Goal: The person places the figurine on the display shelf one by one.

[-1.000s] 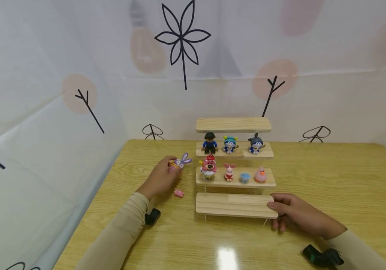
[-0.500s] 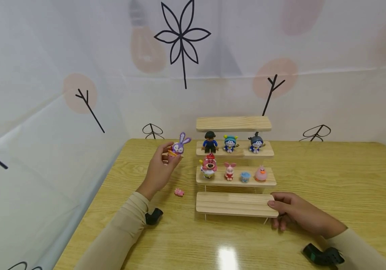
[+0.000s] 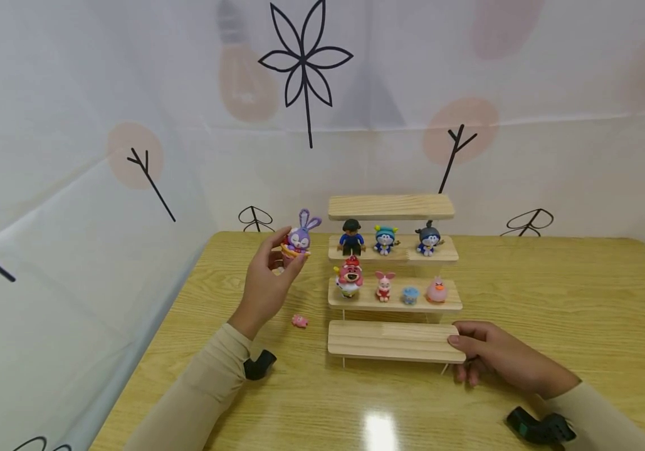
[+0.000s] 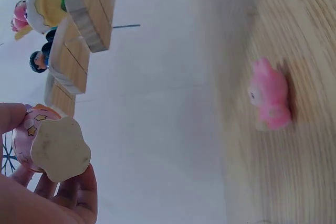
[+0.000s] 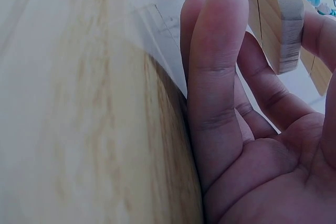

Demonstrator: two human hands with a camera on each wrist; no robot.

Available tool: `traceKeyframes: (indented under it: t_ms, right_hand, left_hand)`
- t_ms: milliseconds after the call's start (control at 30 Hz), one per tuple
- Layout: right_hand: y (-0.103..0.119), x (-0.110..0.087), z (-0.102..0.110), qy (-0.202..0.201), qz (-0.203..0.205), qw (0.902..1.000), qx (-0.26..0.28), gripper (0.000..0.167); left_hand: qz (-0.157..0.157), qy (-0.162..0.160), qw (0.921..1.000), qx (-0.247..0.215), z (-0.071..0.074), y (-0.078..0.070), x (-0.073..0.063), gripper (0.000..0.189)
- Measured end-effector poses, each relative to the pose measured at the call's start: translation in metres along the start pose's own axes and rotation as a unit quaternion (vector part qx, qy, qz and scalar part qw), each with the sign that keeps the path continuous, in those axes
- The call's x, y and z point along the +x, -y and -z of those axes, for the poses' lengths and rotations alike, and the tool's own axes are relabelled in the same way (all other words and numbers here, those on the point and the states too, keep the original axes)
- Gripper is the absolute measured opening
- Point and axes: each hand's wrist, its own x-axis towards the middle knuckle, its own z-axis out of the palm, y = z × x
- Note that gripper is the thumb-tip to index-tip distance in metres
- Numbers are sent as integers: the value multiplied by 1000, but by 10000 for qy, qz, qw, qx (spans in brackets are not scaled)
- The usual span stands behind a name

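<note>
My left hand (image 3: 266,285) holds a purple rabbit figurine (image 3: 299,239) upright, lifted left of the tiered wooden stand (image 3: 390,351). In the left wrist view, the underside of the rabbit figurine (image 4: 62,150) shows as a pale, wavy-edged base between thumb and fingers. My right hand (image 3: 505,357) grips the right end of the lowest shelf, its thumb on top. Seen from the right wrist, some fingers (image 5: 215,77) reach beneath that shelf (image 5: 283,30). A small pink figurine (image 3: 299,321) lies on the table below my left hand.
On the third shelf from the front stand a dark-haired figure (image 3: 351,238) and two blue-clad figurines. The shelf below bears a pink bear (image 3: 349,279), a piglet (image 3: 383,287), a small blue figurine (image 3: 409,295) and a pink bird (image 3: 437,290). A printed cloth (image 3: 356,163) hangs behind.
My left hand has raised the rabbit figurine from near the table and turned it from tilted to upright. The right hand keeps its hold on the shelf end.
</note>
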Motion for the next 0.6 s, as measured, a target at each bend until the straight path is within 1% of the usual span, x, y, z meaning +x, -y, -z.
traceKeyframes:
  t_ms: [200,400,533,600]
  right_hand:
    - [1,0,0,30,-49,10000,13,36]
    - [1,0,1,80,-49,9999,111,34]
    - [1,0,0,95,1,9998,160,34]
    - [1,0,1,89,-18,9998,150,34]
  left_hand:
    - [-412,-332,9983,-233,0,-13,-4,56]
    - [-827,-614,9936,-454,-1,-20,-8,56]
    - [-1086,-696,9902,-544,-2,-26,-11,56]
    - [-1159,-705,9891,-569,-2,-29,-12,56]
